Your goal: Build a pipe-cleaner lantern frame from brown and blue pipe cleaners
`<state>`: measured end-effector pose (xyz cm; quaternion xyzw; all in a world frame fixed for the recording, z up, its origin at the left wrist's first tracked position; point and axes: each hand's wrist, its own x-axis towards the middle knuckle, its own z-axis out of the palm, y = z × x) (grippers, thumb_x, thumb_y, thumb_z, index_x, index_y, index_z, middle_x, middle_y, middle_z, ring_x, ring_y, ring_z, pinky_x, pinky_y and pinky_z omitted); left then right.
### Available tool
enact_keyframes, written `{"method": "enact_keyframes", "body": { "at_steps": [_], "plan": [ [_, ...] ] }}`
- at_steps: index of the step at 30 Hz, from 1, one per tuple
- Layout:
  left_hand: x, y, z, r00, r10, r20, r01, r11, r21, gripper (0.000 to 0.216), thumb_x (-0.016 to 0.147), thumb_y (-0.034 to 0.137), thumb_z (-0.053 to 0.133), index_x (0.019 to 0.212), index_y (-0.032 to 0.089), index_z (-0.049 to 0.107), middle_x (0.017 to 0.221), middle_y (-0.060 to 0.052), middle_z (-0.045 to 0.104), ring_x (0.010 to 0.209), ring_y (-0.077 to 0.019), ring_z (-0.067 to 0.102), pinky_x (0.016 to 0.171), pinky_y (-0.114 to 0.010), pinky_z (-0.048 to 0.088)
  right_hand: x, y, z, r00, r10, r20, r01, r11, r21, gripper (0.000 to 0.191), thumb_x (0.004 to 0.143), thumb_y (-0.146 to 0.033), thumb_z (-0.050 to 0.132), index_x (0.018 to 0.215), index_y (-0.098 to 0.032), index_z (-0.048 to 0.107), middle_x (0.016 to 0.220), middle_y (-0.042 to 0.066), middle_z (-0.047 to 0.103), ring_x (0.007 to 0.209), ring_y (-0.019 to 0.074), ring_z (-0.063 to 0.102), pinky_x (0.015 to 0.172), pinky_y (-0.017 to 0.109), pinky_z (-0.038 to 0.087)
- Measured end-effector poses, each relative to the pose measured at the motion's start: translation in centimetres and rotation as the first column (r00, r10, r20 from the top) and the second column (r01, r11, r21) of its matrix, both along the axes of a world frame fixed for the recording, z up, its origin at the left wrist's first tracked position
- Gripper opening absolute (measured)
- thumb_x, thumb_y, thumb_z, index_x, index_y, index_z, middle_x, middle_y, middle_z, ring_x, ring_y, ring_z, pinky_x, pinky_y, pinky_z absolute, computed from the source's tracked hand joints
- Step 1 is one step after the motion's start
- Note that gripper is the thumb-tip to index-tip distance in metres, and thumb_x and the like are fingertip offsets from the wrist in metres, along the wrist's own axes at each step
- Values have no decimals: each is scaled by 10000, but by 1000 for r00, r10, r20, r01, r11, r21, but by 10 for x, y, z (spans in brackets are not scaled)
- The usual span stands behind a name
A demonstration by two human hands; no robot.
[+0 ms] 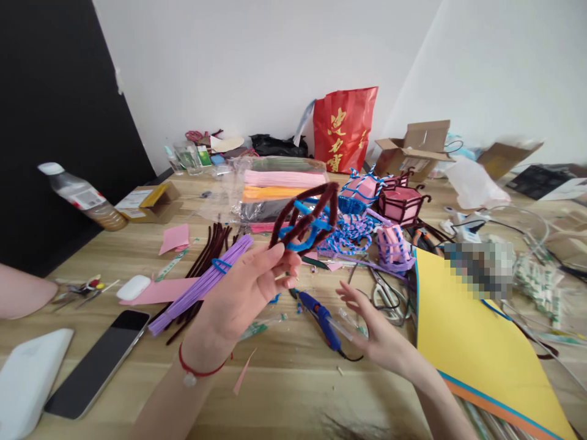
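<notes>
wooden table [293,391]; left hand [250,284] pinching brown-blue frame [317,225], right hand [378,333] wide near glue gun [323,319]

Brown-and-blue fuzzy wire frame [315,233], openwork, rounded, tilted; aloft in left hand [250,278]

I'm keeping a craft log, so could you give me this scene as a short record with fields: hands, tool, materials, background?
Left hand: holds a brown-and-blue frame above the table
Right hand: open, near the glue gun, apparently holding nothing
Tool: blue glue gun, lying on the table
Materials: purple stems across brown stems; yellow sheet at the right
Background: upright red bag near the wall
</notes>
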<state>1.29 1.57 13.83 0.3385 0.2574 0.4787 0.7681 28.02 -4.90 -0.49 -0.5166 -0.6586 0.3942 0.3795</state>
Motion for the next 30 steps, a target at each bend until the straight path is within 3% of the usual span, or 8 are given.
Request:
{"method": "enact_keyframes", "body": {
  "at_steps": [4, 7, 10, 14, 17, 21, 24, 30],
  "plan": [
    [-1, 0, 5, 997, 71, -41, -72, 997, -16, 279, 680, 424, 952, 830, 239, 806, 789, 19, 766, 775, -138, 650, 661, -233, 517, -6, -16, -15, 993, 107, -48, -112, 984, -138, 927, 807, -267, 801, 1595, -296, 313, 1561, 164, 522, 1448, 298, 522, 1214, 577, 395],
    [-2, 0, 7, 994, 86, -63, -85, 996, 9, 280, 685, 433, 946, 840, 249, 803, 819, 40, 788, 784, -139, 661, 668, -238, 523, -25, -17, -22, 998, 31, -56, -37, 994, -103, 945, 731, -298, 881, 1547, -303, 404, 1516, 147, 576, 1413, 331, 557, 1202, 596, 405],
    [-3, 0, 5, 996, 67, -58, -64, 997, 50, 239, 752, 426, 905, 880, 248, 812, 895, 48, 816, 825, -133, 680, 685, -219, 528, -50, -11, -30, 989, -141, -48, 141, 990, 2, 786, 728, -329, 880, 1437, -314, 542, 1417, 126, 651, 1322, 386, 623, 1147, 659, 450],
    [-4, -1, 4, 996, 63, -64, -55, 992, 118, 177, 815, 416, 858, 919, 275, 833, 983, 51, 833, 887, -144, 721, 720, -214, 544, -65, 5, -25, 984, -159, -81, 161, 987, 25, 392, 833, -384, 787, 1212, -336, 696, 1202, 135, 763, 1133, 433, 710, 1012, 665, 554],
    [-3, -2, 5, 985, 146, -89, -131, 978, 161, 222, 757, 449, 895, 896, 282, 846, 1022, 4, 839, 907, -175, 750, 723, -224, 563, -55, 13, 7, 986, -120, -115, 122, 992, 17, 312, 890, -446, 733, 1171, -313, 710, 1104, 112, 791, 1035, 378, 755, 953, 581, 607],
    [-2, -4, 7, 966, 235, -108, -210, 956, 204, 293, 738, 488, 897, 925, 267, 854, 1106, -59, 826, 993, -208, 766, 773, -232, 592, -28, 11, 81, 951, -99, -294, 88, 995, -50, 372, 962, -458, 672, 1292, -288, 641, 1232, 82, 745, 1003, 247, 784, 945, 401, 634],
    [-3, -5, 7, 973, 218, -78, -201, 962, 184, 300, 759, 469, 884, 953, 242, 852, 1107, -75, 825, 1009, -212, 769, 809, -244, 613, -17, 9, 128, 878, -231, -420, 251, 968, -7, 355, 924, -492, 717, 1217, -300, 663, 1156, 72, 762, 895, 244, 803, 773, 339, 678],
    [-2, -3, 3, 980, 195, -41, -184, 964, 194, 224, 821, 393, 846, 966, 223, 844, 1098, -58, 827, 1039, -204, 774, 834, -244, 634, -36, 22, 146, 830, -128, -543, 258, 951, 170, 364, 794, -431, 872, 1048, -297, 647, 864, -5, 726, 580, 196, 756, 556, 316, 674]
  ]
}}
